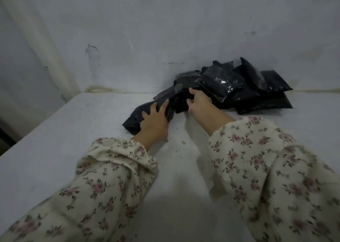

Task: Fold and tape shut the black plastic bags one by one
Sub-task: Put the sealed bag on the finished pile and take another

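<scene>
Black plastic bag (138, 115) lies beside a pile (239, 91); left hand (155, 121) presses it, fingers spread, right hand (199, 102) grips its far end. Folding looks underway; next, tape, none visible.

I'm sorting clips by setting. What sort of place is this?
Likely a makeshift packing corner, maybe at home: bare white worktop against a stained white wall, a pile of black plastic bags, floral sleeves rather than workwear.
</scene>
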The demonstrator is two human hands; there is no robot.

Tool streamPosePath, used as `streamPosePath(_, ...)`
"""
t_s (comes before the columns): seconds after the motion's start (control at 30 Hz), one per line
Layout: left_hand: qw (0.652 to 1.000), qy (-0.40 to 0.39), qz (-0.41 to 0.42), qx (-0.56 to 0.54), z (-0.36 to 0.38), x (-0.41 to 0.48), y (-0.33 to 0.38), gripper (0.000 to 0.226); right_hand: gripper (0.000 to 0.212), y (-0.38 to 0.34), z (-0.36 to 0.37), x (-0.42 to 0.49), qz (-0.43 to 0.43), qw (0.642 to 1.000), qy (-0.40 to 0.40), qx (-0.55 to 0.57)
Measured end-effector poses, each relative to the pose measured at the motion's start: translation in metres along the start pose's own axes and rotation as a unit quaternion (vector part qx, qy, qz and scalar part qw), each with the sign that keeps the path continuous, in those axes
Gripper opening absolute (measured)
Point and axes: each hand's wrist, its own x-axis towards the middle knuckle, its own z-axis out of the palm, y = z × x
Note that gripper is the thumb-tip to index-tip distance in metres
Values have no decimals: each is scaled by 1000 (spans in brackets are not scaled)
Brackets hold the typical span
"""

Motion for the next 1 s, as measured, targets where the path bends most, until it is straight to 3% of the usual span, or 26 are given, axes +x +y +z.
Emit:
streamPosePath(0.13,999,21,9,-39,-10,-12,6,63,46,10,-10,-20,-24,991,-12,-128)
streamPosePath(0.3,987,60,44,-143,-27,-28,5,51,55,19,-32,-44,5,945,-34,-325)
streamPosePath(0.47,919,102,57,-376,-44,-62,16,41,62,21,-56,-70,-4,912,-92,-399)
streamPosePath(0.57,864,58,8,-499,-51,-84,23,40,60,18,-72,-88,-20,910,-122,-396)
streamPosePath(0.63,848,24,-6,-529,-49,-98,24,39,74,15,-89,-93,-39,902,-121,-413)
streamPosePath(0.7,849,10,-3,-528,-44,-109,21,40,96,11,-107,-94,-83,890,-111,-435)
streamPosePath(0.83,917,67,78,-386,-40,-123,22,37,114,1,-130,-109,-247,841,-115,-468)
streamPosePath(0.9,934,109,161,-299,-41,-132,29,32,110,-5,-138,-123,-320,803,-136,-484)
streamPosePath(1.0,923,144,227,-275,-41,-142,42,26,80,-16,-152,-142,-388,735,-156,-534)
